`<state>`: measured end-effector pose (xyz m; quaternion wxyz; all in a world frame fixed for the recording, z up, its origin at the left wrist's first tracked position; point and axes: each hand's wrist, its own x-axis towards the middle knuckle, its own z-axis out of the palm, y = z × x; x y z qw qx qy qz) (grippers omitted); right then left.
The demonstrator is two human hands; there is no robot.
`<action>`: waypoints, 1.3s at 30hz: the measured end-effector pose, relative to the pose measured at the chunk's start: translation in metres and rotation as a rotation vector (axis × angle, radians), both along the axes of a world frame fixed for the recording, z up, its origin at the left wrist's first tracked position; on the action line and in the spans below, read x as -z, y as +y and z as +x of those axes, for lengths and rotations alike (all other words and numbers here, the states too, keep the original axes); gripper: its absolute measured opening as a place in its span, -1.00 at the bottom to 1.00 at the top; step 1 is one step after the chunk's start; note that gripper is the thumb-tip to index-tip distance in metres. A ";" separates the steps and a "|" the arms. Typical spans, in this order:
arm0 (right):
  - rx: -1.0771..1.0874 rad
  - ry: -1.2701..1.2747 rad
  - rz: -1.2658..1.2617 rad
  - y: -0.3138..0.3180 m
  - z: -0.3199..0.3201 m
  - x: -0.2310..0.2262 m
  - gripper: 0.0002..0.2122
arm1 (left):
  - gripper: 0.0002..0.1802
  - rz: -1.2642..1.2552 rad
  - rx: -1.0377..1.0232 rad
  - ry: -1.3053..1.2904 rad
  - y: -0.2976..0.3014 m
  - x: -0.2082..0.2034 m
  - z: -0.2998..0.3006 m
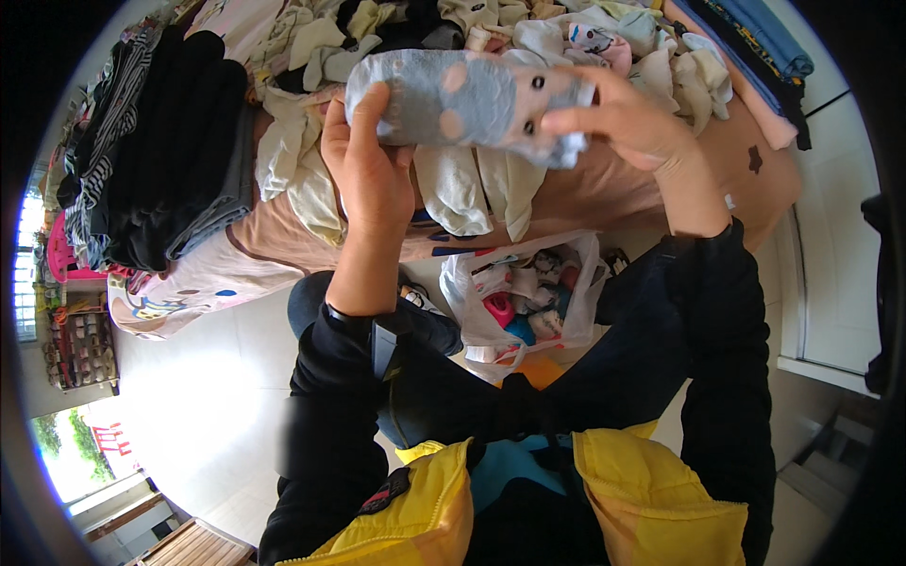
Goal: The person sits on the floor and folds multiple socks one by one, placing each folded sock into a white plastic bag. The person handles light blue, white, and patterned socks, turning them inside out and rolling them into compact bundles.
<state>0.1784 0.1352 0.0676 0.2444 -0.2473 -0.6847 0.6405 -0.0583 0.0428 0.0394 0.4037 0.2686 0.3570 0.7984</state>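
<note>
Stretched out flat between my hands, above the edge of a bed, is a grey patterned sock [448,94] with pinkish spots and dark eye-like dots. My left hand [368,174] is closed on its left end, thumb on top. At the other end, my right hand [628,118] pinches the sock between thumb and fingers; that end is slightly blurred. Behind and below the sock, many loose pale socks [458,193] lie heaped on the bed, some hanging over its side.
A white plastic bag [590,264] of rolled, colourful socks stands on the floor between my legs. Folded dark clothes [175,141] are stacked on the bed's left, folded jeans [755,38] at its far right. A white cabinet door [840,236] stands to the right.
</note>
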 end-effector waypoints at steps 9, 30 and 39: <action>0.322 0.268 0.031 0.019 0.023 -0.009 -0.63 | -0.40 -0.129 0.285 0.382 -0.005 0.006 0.008; 0.277 0.270 0.730 -0.024 -0.020 -0.008 -0.67 | -0.44 -0.042 0.530 0.431 -0.018 0.006 0.030; 0.325 0.275 0.701 -0.038 -0.024 -0.010 -0.73 | -0.44 0.012 0.528 0.498 -0.021 0.006 0.031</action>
